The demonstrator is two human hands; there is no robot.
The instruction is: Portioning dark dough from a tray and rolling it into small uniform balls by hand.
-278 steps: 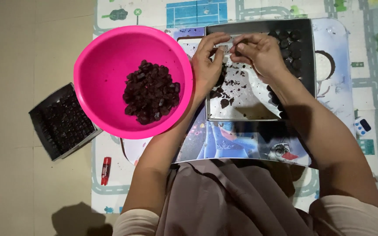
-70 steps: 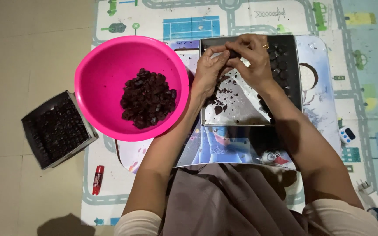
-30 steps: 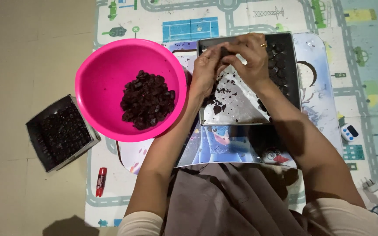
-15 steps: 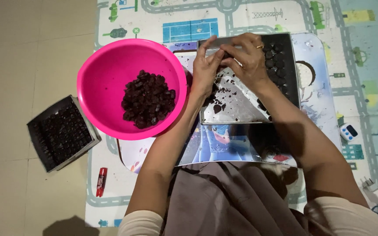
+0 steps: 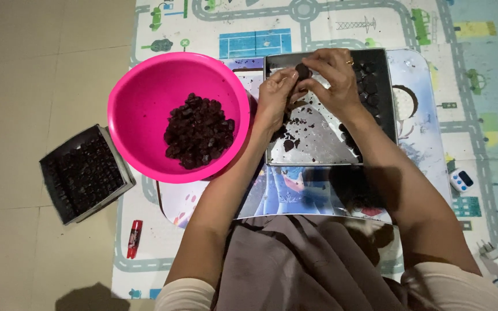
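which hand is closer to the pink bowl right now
The left. The left hand sits just beside the pink bowl, close to its rim, over the metal tray. The right hand is farther off, on the far side of the left, both pinching a dark piece.

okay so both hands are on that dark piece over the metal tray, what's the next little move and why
Probably carry the dark piece left and drop it into the pink bowl. Both the left hand and right hand pinch it above the metal tray, and the bowl already holds a heap of similar dark pieces, so it likely belongs there.
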